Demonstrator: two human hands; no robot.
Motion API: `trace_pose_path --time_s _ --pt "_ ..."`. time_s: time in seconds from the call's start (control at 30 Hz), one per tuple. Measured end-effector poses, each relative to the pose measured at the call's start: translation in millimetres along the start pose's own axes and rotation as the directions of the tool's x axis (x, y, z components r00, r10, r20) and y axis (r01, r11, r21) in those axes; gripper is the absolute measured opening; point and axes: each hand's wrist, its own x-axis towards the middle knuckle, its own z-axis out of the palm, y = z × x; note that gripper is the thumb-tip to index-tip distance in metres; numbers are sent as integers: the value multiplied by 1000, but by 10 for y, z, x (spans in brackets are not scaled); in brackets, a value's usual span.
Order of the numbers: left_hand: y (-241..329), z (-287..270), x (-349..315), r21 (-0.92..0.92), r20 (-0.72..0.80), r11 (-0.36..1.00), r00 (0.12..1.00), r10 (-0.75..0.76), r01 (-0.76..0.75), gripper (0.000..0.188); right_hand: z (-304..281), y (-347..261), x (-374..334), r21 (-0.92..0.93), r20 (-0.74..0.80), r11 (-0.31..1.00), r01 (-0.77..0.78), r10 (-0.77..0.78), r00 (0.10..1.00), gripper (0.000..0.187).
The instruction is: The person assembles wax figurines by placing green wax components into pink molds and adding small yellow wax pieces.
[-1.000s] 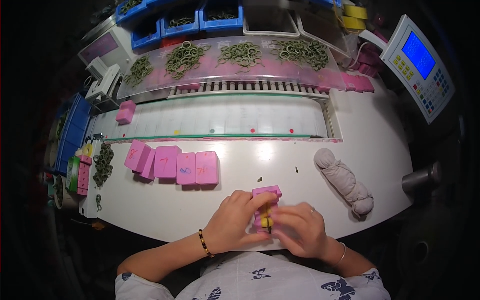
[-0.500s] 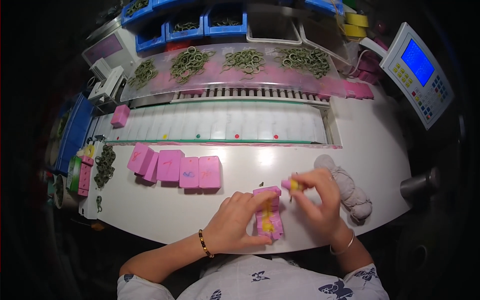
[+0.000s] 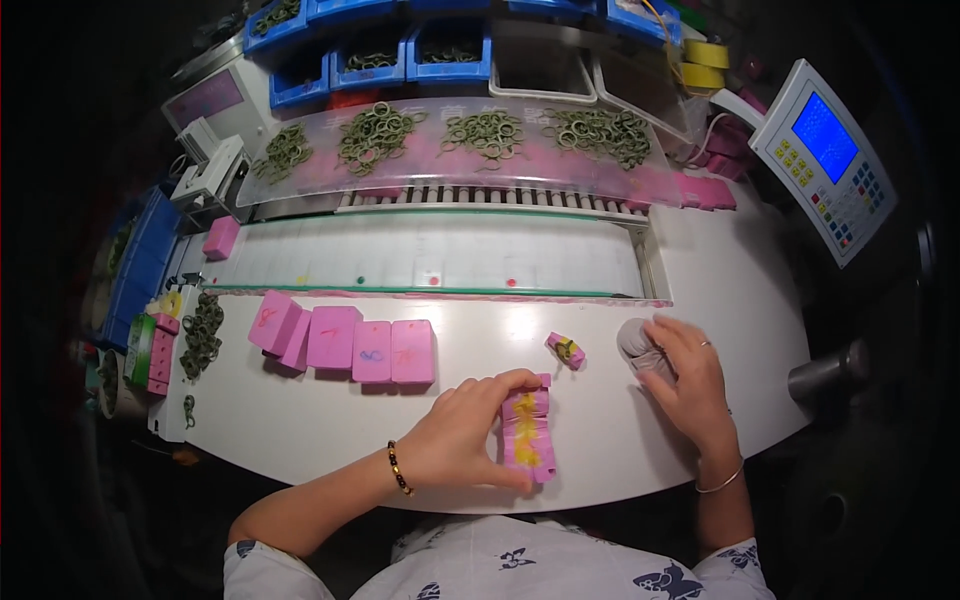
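Along the front of the white surface [image 3: 300, 430], the left hand [image 3: 455, 435] is holding a pink, yellow-streaked block [image 3: 526, 432] between spread thumb and fingers. Just beyond, a small pink-and-yellow piece [image 3: 567, 350] is lying loose. The right hand [image 3: 692, 385], half open, is curving over a grey cloth bundle [image 3: 636, 345]; whether it is gripping, I cannot tell.
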Motion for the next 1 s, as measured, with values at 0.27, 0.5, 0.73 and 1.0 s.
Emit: trace_pose_path --time_s 0.27,0.5,0.73,1.0 --pt "13 -5 33 -6 22 1000 1000 -21 21 103 -151 -426 -17 -14 48 999 48 -47 998 61" --pt "-61 33 13 -16 -40 998 997 58 -59 102 258 -888 -114 -98 111 869 486 -476 873 45" --pt "-5 108 -82 22 -99 1000 995 -5 7 98 -113 -1029 -53 -89 5 911 402 -403 915 49" --pt "16 231 -156 82 -189 995 980 69 -54 80 -62 -691 -340 -34 196 952 304 -292 936 50"
